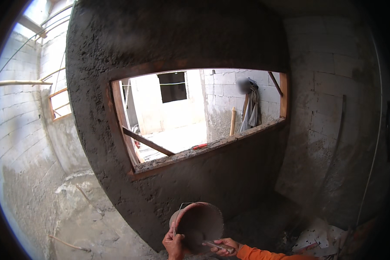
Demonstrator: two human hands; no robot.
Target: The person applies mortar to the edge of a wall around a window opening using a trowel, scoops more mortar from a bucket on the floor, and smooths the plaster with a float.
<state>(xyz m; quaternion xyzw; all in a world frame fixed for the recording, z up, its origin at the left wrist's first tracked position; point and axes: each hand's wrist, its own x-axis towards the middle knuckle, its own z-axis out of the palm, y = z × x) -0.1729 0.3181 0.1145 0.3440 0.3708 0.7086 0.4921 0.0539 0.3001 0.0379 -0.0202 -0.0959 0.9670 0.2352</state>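
Head view, looking down: my left grip (173, 245) is clamped on the near-left edge of a reddish bucket (201, 219), with the thumb against the rim and fingers along the outside. The bucket is low in the picture, in front of a dark, rough wall (195, 184), tipped so its mouth faces me; its thin wire handle (180, 212) stands up on the left side. My right grip (226, 247), coming out of an orange sleeve (264, 253), is closed round a handled tool (211, 245) at the bucket's near-right edge. The tool's far end points into the bucket's shadowed mouth, and I cannot tell its shape or what lies inside. Above the bucket, a wide wooden-framed opening cuts through the wall, with a slanting brace (147, 142) across its lower left corner and a small red object (199, 146) on its rough sill (247, 131). Beyond the sill are an upright pale post (233, 121) and some hanging grey cloth (250, 115). To my right is a block wall (325, 78).
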